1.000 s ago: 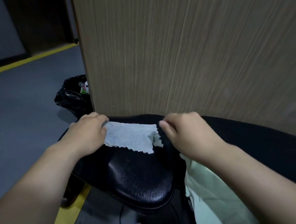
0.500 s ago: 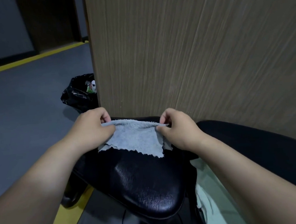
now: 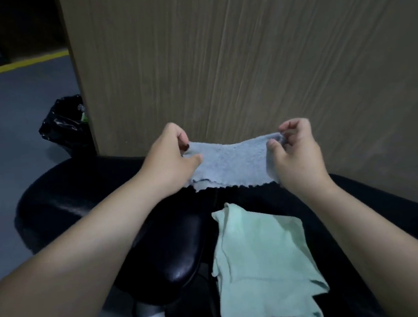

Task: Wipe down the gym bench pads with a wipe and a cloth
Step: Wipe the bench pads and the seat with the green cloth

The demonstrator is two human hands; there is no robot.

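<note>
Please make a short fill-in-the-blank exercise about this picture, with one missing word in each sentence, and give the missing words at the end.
1. The left hand and the right hand stretch a light ____ cloth between them.
2. A pale green cloth lies ____ the two forearms, on the black bench pad.
3. A black ____ bag sits on the floor beside the wooden panel.

Missing words: blue; between; trash

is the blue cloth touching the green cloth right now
Apart. In the head view the blue cloth is stretched between the left hand and right hand, and black bench pad shows between its lower edge and the green cloth.
</note>
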